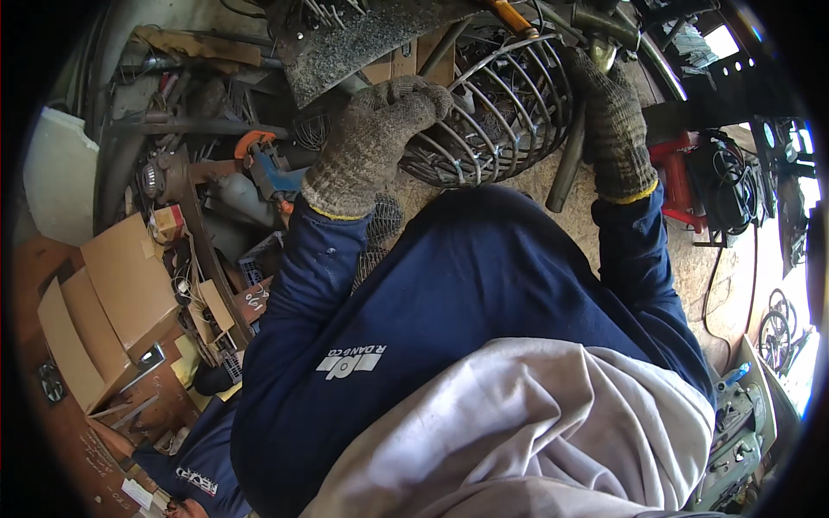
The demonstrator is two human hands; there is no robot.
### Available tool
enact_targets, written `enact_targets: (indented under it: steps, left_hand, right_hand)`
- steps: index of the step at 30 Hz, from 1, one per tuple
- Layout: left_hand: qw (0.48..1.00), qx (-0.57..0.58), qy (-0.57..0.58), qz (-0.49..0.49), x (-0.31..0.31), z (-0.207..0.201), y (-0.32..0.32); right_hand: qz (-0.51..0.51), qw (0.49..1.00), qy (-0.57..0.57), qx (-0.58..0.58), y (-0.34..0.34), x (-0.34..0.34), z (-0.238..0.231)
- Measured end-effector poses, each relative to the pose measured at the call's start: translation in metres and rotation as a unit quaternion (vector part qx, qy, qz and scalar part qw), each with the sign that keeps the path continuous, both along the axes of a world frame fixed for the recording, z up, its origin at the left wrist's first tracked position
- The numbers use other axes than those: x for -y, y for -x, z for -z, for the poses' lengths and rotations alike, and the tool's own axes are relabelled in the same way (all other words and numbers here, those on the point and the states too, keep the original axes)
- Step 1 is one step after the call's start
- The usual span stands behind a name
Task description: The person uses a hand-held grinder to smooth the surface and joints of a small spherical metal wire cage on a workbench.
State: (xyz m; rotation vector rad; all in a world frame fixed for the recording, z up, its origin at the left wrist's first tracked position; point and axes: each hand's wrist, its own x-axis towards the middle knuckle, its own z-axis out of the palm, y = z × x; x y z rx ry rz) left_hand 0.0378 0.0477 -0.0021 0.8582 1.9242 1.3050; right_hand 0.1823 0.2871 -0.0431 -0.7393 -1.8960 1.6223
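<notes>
A round basket of bent metal rods (pixel 492 129) lies on its side in front of me. My left hand (pixel 371 129), in a grey-brown knitted glove with a yellow cuff, closes its curled fingers on the basket's left rods. On the right side, my gloved right hand (pixel 615 129) has bent fingers at the basket's upper right rim; its thumb is hidden. A metal pipe (pixel 566 168) slants between this hand and the basket, passing partly beneath the fingers. Above it sits a thick dark metal cylinder (pixel 604 26). An orange handle (pixel 509 15) lies near the basket's far rim.
A dusty metal plate (pixel 363 47) juts in at the far left of the basket. Blue clamp (pixel 275 173), cardboard box (pixel 129 285) and scrap metal crowd the left. Another person's sleeve (pixel 207 457) shows lower left. A red-framed machine (pixel 682 181) with cables stands right.
</notes>
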Motion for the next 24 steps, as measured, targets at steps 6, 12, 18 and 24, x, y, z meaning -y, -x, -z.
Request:
enact_targets:
  steps: [6, 12, 18, 24]
  left_hand:
    - [0.901, -0.419, -0.018, 0.113, 0.001, 0.001, 0.006]
    - [0.992, 0.123, 0.016, -0.014, -0.007, -0.023, -0.013]
    - [0.993, 0.038, -0.079, -0.084, -0.009, 0.004, -0.018]
    - [0.969, 0.061, -0.187, -0.150, -0.005, 0.013, -0.020]
  right_hand:
    - [-0.006, 0.998, 0.049, 0.036, 0.000, -0.008, 0.009]
    - [0.026, 0.981, 0.194, -0.014, 0.001, 0.000, 0.004]
    - [-0.023, 0.960, 0.279, 0.014, 0.009, -0.013, 0.021]
    - [-0.053, 0.959, 0.267, -0.083, 0.012, -0.029, 0.044]
